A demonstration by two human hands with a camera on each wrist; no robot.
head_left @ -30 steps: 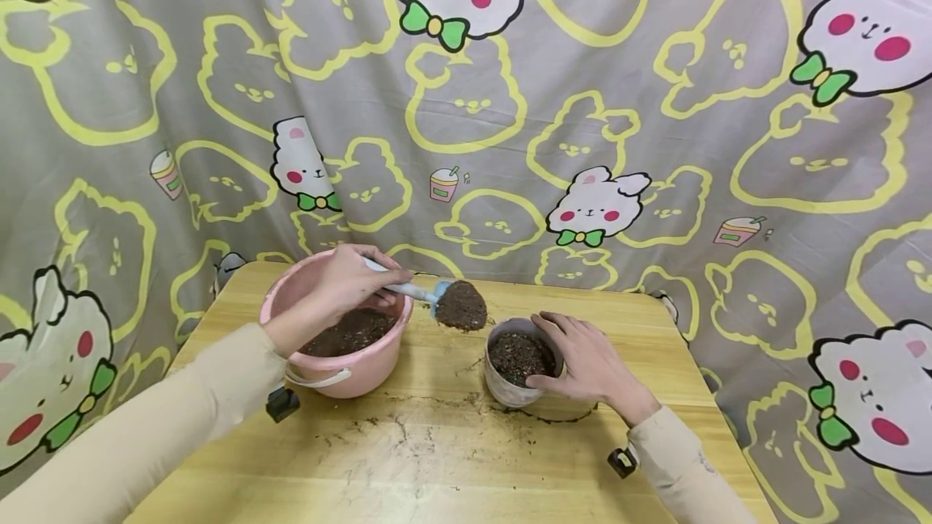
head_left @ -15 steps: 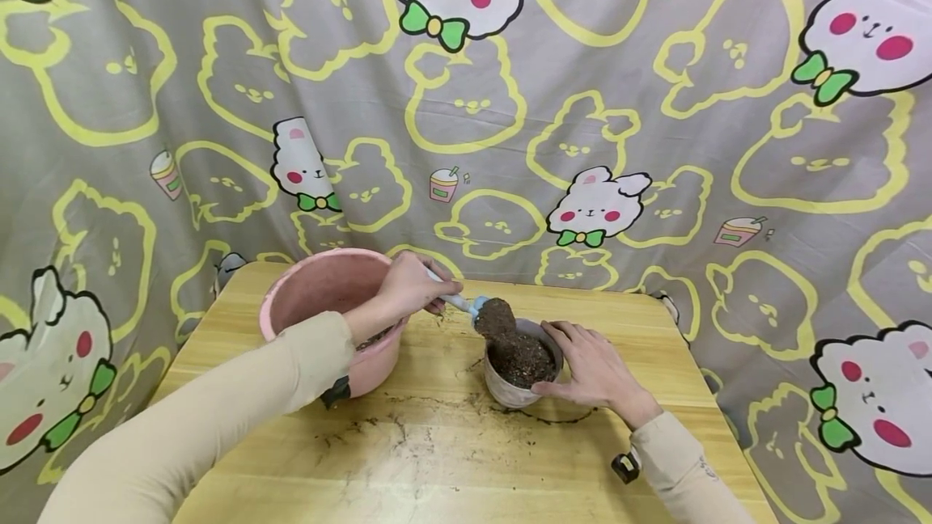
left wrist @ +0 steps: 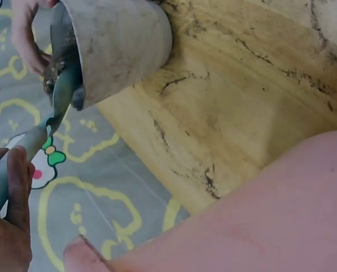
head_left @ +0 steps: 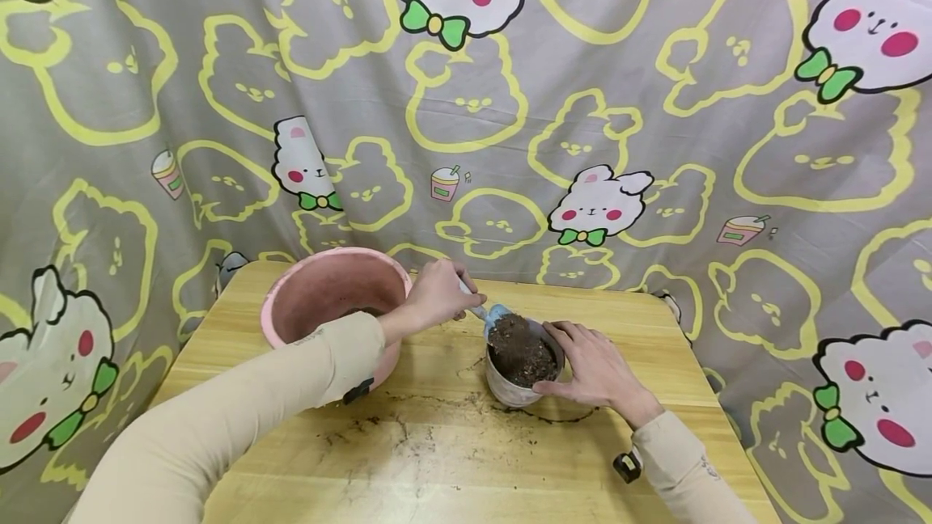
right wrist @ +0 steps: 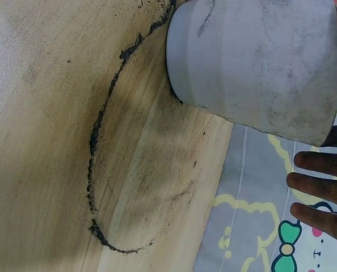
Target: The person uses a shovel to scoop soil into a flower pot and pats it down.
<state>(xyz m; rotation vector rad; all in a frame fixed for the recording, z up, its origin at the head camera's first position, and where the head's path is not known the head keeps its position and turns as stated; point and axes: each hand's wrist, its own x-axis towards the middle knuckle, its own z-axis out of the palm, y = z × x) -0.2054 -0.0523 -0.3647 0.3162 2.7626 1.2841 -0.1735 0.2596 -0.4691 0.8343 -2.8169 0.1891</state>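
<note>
My left hand [head_left: 439,295] grips the pale handle of a small garden trowel [head_left: 498,313]. The blue blade tips down over the left rim of a grey flower pot [head_left: 510,388], and dark soil [head_left: 521,350] spreads from it into the pot. In the left wrist view, the trowel blade [left wrist: 67,90] reaches inside the pot's mouth. My right hand [head_left: 593,364] holds the pot at its right side, thumb at the near rim and fingers toward the far rim. The right wrist view shows several fingers [right wrist: 316,190] straight and off the pot's wall.
A pink bucket [head_left: 271,318] stands on the left of the wooden table [head_left: 466,467], partly behind my left forearm. Soil crumbs [head_left: 437,427] lie scattered between bucket and pot, and a curved soil line [right wrist: 95,147] marks the tabletop. A patterned curtain [head_left: 480,95] hangs behind.
My left hand has moved right from above the bucket to the pot, carrying the loaded trowel. The blade has tilted down and soil has slid into the pot. The right hand stays at the pot.
</note>
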